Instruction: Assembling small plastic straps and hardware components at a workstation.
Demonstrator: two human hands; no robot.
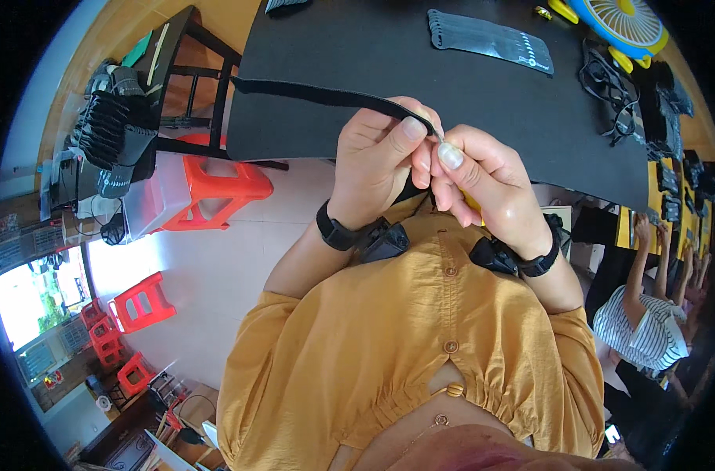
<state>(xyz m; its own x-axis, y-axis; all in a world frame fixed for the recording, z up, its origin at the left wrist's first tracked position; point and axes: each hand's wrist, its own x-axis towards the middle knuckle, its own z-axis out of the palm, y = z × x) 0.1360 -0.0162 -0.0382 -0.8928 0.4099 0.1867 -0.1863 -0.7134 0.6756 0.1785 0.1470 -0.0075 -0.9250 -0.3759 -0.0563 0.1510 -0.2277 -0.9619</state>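
Observation:
My left hand [385, 153] is closed on a long black fabric strap [314, 93], whose loose length trails left over the table. Thumb and fingers pinch the strap close to its right end. My right hand [487, 177] is closed right beside it, the fingertips of both hands nearly touching. Between the right thumb and fingers shows a thin metal tip [440, 136], set against the strap's end. A bit of bright yellow [473, 206] peeks out under the right fingers, seemingly the handle of the same small tool; its full shape is hidden.
The black table [326, 55] spreads before me. A stack of flat dark strips [491, 41] lies far right, near a blue and yellow fan [620, 20] and tangled black straps [608, 86]. Red stools [220, 192] stand left, beside a side table with dark pieces [118, 129]. People work at far right.

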